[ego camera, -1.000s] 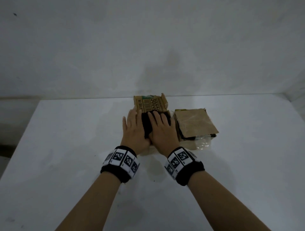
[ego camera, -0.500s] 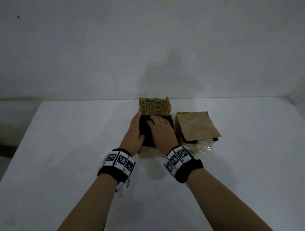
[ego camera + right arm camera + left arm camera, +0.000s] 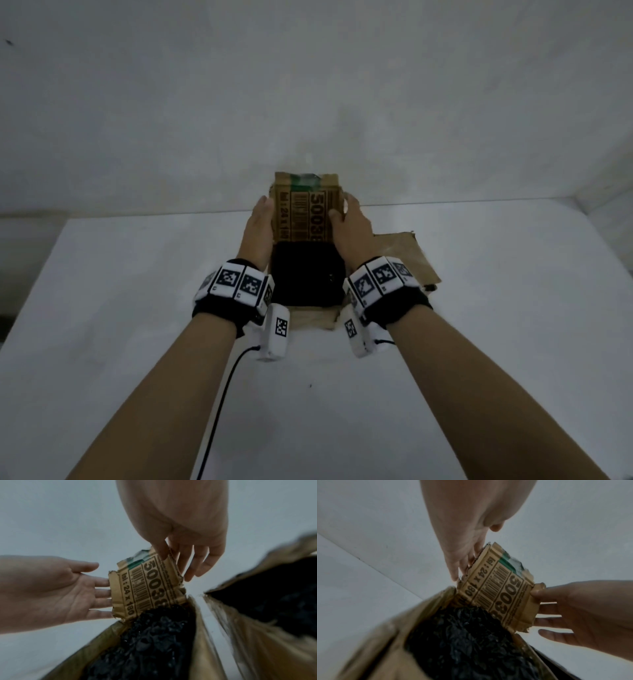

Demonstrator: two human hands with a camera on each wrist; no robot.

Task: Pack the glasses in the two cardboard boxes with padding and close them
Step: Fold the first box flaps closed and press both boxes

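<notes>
Both hands off padding, gripping flap

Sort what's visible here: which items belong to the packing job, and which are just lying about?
Part of the job:
- left box, open, filled with black padding
- its printed flap, held by left hand and right hand
- right box, flap lowered

Just there:
- white table
- wrist-camera cable

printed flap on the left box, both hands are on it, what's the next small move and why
Probably fold the printed flap toward the person, down over the black padding. The left hand and right hand hold its side edges, it stands upright, and the padding already fills the open box.
</notes>
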